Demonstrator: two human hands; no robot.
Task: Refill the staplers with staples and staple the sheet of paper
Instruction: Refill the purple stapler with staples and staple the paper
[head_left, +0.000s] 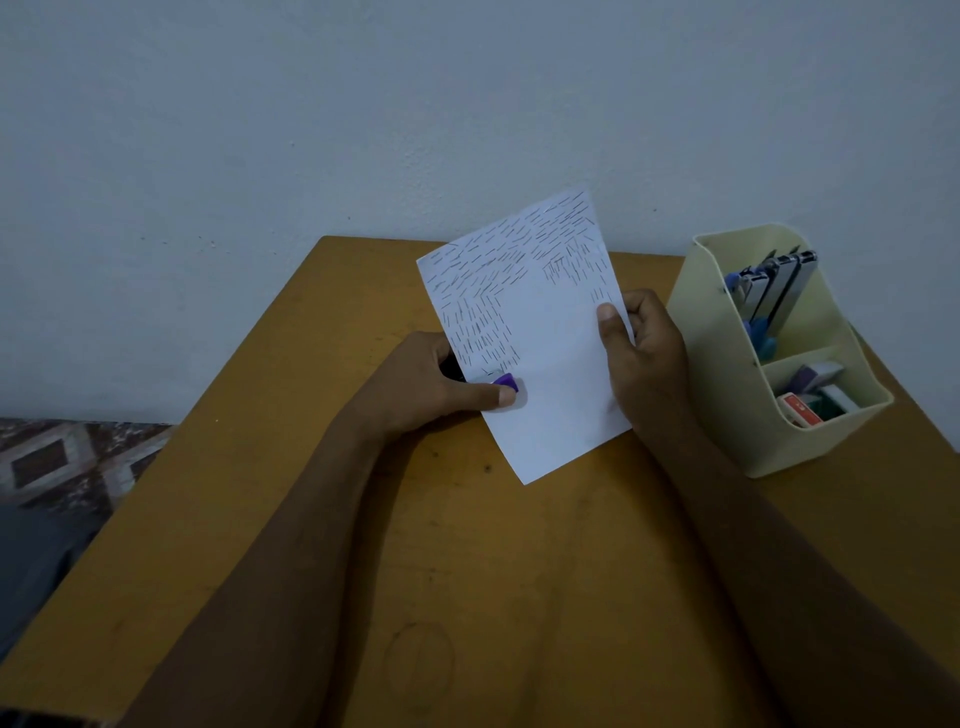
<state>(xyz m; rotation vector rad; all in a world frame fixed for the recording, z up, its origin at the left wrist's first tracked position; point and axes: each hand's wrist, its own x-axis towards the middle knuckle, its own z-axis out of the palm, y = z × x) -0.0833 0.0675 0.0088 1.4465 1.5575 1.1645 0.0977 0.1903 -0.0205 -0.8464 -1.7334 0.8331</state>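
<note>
Head camera, looking down: we see a mustard-brown table (311, 545) pushed against a pale grey wall (260, 130), with a patterned surface (62, 457) at the lower left. Our left hand (431, 384) grips a purple stapler (503, 383) at the left edge of a white sheet of paper (545, 364), thumb curled over the stapler's tip. Our right hand (641, 348) pinches the sheet's right edge, thumb on the front, holding it tilted above the table. Many staples already line its upper half. A cream organizer (727, 426) stands at the right, holding more staplers (774, 291) in the back compartment and small boxes (810, 397) in the front one.
</note>
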